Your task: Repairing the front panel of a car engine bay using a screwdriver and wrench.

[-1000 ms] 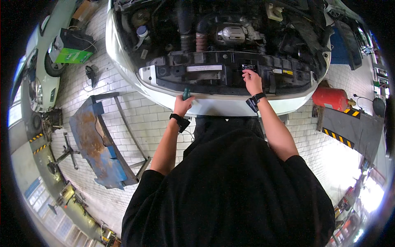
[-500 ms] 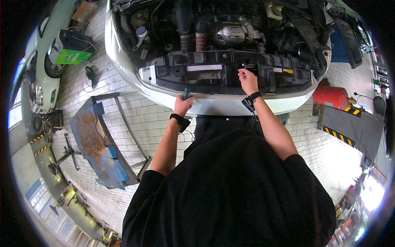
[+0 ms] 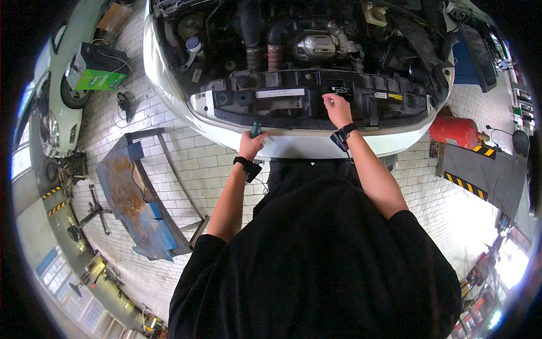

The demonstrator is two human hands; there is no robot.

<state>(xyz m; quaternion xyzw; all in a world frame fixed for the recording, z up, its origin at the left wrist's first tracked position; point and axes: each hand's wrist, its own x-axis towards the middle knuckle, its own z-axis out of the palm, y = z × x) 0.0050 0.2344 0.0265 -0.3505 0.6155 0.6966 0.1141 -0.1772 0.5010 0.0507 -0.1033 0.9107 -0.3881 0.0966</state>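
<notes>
My left hand (image 3: 250, 146) is closed round a tool with a dark green handle (image 3: 256, 129), at the front edge of a white car's bumper (image 3: 293, 145). The tool's kind does not show. Farther right, my right hand (image 3: 339, 110) hovers over or touches the black plastic panel (image 3: 293, 116) behind the bumper, fingers curled together. Anything between those fingers is too small to make out. Near that hand sits a black label (image 3: 342, 90) on the panel; a white label strip (image 3: 280, 93) lies to its left.
Beyond the panel lies the open engine bay, with a silver metal part (image 3: 317, 46) and a ribbed hose (image 3: 275, 57). A stained blue-brown bench (image 3: 127, 192) stands left on the tiled floor. At right are a red cylinder (image 3: 453, 132) and a grey ramp (image 3: 480, 175).
My right hand has shifted slightly left, its fingers still curled over the panel. My left hand has stayed in place with the green-handled tool.
</notes>
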